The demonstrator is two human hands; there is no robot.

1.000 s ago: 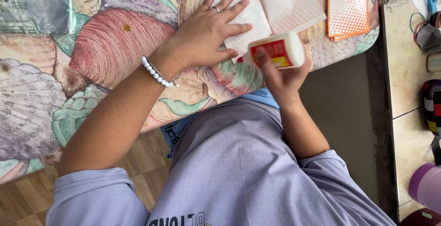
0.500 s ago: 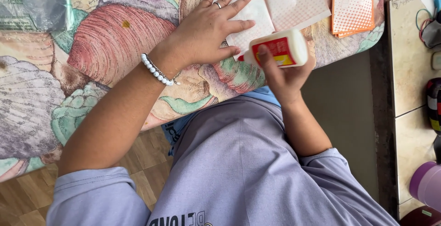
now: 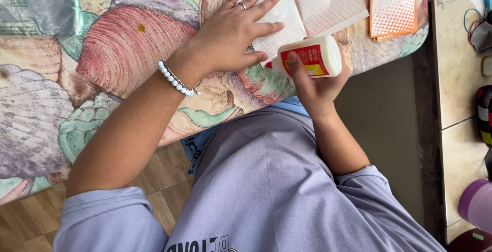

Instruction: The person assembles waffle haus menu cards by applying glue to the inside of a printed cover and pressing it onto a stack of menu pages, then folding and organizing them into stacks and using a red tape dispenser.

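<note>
A white glue bottle (image 3: 309,57) with a red and yellow label lies tilted on its side at the near edge of the bench (image 3: 102,77), its nozzle apparently touching a white paper sheet (image 3: 279,13). The right hand (image 3: 315,80) has its grip clenched around the bottle. The left hand (image 3: 233,31), its grip released and fingers spread, presses flat on that sheet. Orange patterned sheets (image 3: 393,6) lie further right, well apart.
</note>
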